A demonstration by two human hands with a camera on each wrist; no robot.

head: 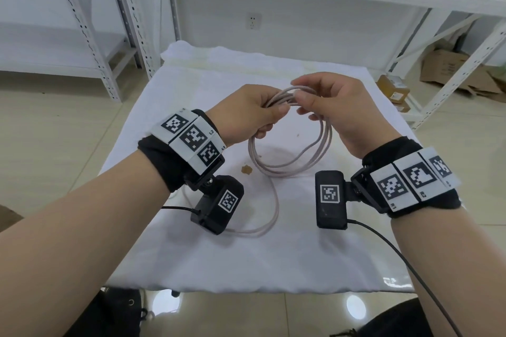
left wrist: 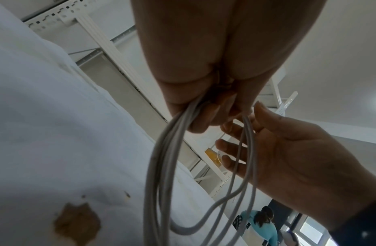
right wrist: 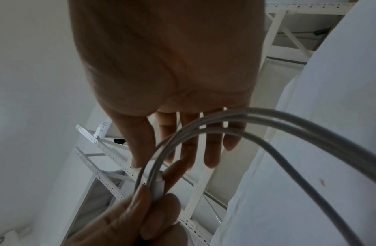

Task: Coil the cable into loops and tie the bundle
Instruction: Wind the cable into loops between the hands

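White cloth (head: 191, 254) covers the bench, marked by a brown stain (head: 246, 169) and smaller specks near the centre. Behind and to both sides stand white slotted-steel shelf racks (head: 90, 35); a wall socket (head: 253, 21) sits on the rear wall, and cardboard boxes (head: 449, 65) lie on the floor and on the upper right shelf. The floor (head: 54, 123) is pale glossy tile. The cable (head: 290, 161), pale pinkish-grey, hangs in several loops above the cloth, with a further slack run lying on the cloth toward the near edge. The left hand (head: 247, 113) has its grip closed around the gathered top of the loops; the right wrist view shows a white connector end held there between thumb and fingers. The right hand (head: 339, 109) is released, fingers spread and nearly straight just beside the strands. Both wrists carry black bands with square coded markers lettered L1, L2 and R1, R2; a shelf tag in the right wrist view reads "1-5".
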